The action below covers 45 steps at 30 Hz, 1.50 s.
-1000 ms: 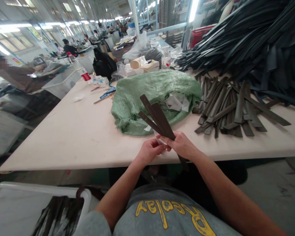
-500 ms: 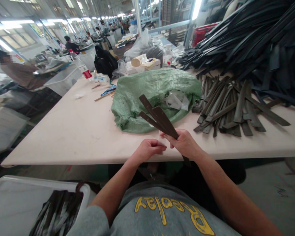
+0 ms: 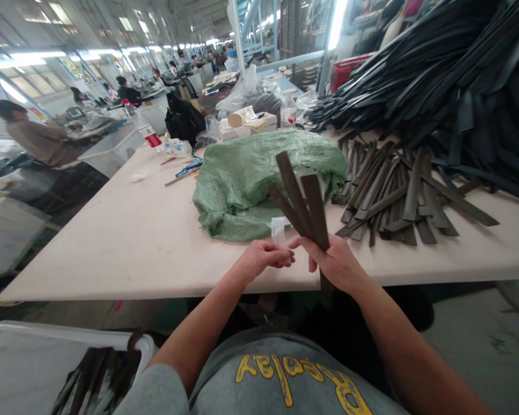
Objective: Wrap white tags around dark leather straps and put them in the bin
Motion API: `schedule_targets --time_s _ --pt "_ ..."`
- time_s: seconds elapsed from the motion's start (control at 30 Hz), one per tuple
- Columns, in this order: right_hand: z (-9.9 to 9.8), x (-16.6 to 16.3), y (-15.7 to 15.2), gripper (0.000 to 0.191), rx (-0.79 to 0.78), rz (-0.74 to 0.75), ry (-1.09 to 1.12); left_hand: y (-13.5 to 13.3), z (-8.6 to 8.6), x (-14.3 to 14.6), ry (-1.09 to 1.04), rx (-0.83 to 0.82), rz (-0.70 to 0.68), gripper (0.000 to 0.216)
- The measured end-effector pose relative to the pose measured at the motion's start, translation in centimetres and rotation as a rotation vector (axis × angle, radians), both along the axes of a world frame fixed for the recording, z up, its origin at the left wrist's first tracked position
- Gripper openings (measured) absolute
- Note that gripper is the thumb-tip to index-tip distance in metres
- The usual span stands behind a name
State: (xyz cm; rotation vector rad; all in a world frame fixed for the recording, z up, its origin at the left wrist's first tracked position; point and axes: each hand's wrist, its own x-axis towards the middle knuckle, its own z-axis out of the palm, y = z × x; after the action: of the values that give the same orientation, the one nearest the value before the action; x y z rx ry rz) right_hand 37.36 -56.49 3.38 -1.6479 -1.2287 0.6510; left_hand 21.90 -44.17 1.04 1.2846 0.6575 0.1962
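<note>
My right hand [image 3: 335, 265] is closed round a small bundle of dark brown leather strips [image 3: 303, 202], which fan upward in front of a green woven sack [image 3: 259, 178]. My left hand [image 3: 262, 259] is pinched on a small clear film or tape piece [image 3: 279, 227] that sticks up beside the strips. Both hands hover over the near edge of the pale table [image 3: 112, 242].
A loose pile of brown strips [image 3: 393, 196] lies right of the sack, under a tall heap of black straps [image 3: 441, 75]. A white bin [image 3: 47, 369] with more strips sits at lower left. Boxes, a bottle and bags stand at the back. People work at tables far left.
My right hand has turned the strips from leaning left to nearly upright. The left hand now holds a clear piece up beside them.
</note>
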Motion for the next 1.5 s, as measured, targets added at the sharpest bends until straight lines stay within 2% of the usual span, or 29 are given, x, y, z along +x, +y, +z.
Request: schedule_targets --time_s 0.13,0.23,0.3,0.47,0.8,0.97,1.2,1.5 --pt "-1.1 0.2 -3.3 0.052 0.003 -0.127 0.175 1.3 1.3 1.2 -0.192 -0.264 0.317 0.035" --pt "-2.4 -0.1 -5.6 0.054 -0.056 -0.148 0.114 2.0 2.2 2.1 -0.279 -0.445 0.504 0.026" --pt "-3.0 -0.6 -6.6 0.054 -0.088 -0.134 0.085 2.2 2.8 2.6 -0.297 -0.51 0.554 0.021" --pt "-3.6 -1.6 -6.8 0.052 -0.099 -0.142 0.079 1.6 3.6 3.5 -0.294 -0.507 0.534 0.021" --pt "-4.2 -1.3 -5.4 0.043 -0.035 -0.156 -0.129 0.2 3.5 3.8 -0.34 -0.452 0.466 0.022" --pt "-4.4 -1.6 -5.5 0.042 -0.081 -0.124 -0.101 -0.3 3.2 3.9 -0.335 -0.459 0.462 0.019" --pt "-4.5 -2.1 -5.3 0.039 -0.045 -0.104 -0.148 0.0 2.7 3.7 -0.326 -0.511 0.531 0.015" --pt "-4.9 -1.6 -5.5 0.043 -0.076 -0.071 -0.161 0.0 2.5 3.5 -0.301 -0.547 0.563 0.014"
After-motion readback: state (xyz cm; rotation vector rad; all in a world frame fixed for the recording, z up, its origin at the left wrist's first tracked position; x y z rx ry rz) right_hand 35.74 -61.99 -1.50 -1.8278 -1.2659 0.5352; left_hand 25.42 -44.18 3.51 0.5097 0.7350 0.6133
